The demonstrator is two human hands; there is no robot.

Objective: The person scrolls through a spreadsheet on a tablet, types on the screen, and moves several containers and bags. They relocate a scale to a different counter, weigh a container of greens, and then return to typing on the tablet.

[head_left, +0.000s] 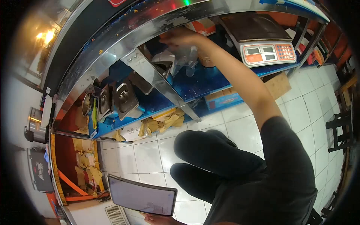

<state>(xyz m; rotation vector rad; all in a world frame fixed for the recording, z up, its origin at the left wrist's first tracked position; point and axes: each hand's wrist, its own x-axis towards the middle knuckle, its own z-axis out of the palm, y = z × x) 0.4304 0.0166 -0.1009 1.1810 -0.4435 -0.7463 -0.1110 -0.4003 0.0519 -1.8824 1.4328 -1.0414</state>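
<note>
My left hand, at the bottom edge, holds a tablet by its lower edge, with the pale screen facing up. My other arm reaches across to the blue shelf under the steel counter. There my right hand is beside a clear plastic bag; shadow and the counter edge hide its fingertips. An orange and white box sits just beyond the hand. Near the wrist, a round container stands on the shelf.
A digital scale stands on the right of the shelf. Lidded steel containers are at the left, behind a steel post. Below lie torn brown papers and a blue box. Black stools stand at the right.
</note>
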